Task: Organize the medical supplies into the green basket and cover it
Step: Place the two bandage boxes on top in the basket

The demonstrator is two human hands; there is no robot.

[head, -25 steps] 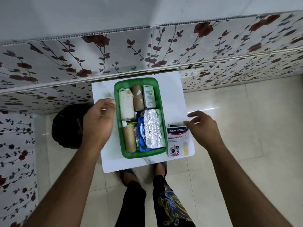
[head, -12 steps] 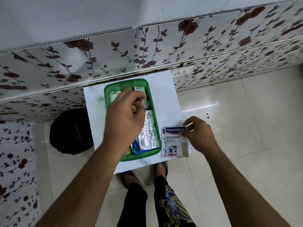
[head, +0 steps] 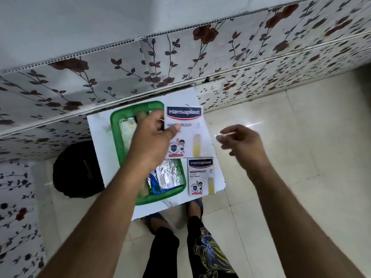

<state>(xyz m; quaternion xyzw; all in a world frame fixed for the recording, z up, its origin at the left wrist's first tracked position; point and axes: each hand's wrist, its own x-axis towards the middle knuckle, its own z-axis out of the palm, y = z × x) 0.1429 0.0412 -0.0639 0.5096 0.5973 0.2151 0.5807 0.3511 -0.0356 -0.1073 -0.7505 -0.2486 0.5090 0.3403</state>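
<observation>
The green basket [head: 116, 135] stands on a small white table [head: 98, 129]. It holds a white bandage roll [head: 126, 128], a brown roll [head: 141, 115], a foil pack [head: 168, 176] and a blue packet [head: 155, 182]. My left hand [head: 152, 141] hovers over the basket, pinching a Hansaplast plaster box [head: 187, 133] by its left edge, lifted above the basket's right side. A second Hansaplast box [head: 201, 176] lies flat on the table, right of the basket. My right hand [head: 241, 145] floats to the right of both boxes, fingers loosely curled, holding nothing.
A black round bin [head: 74, 169] sits on the floor left of the table. A flower-patterned wall panel [head: 180, 57] runs behind the table. My legs and feet [head: 192, 247] are under the table's near edge. Pale floor tiles [head: 291, 157] stretch to the right.
One plaster box went from my right hand to my left and rose above the basket's right side. My right hand let go and pulled back to the right.
</observation>
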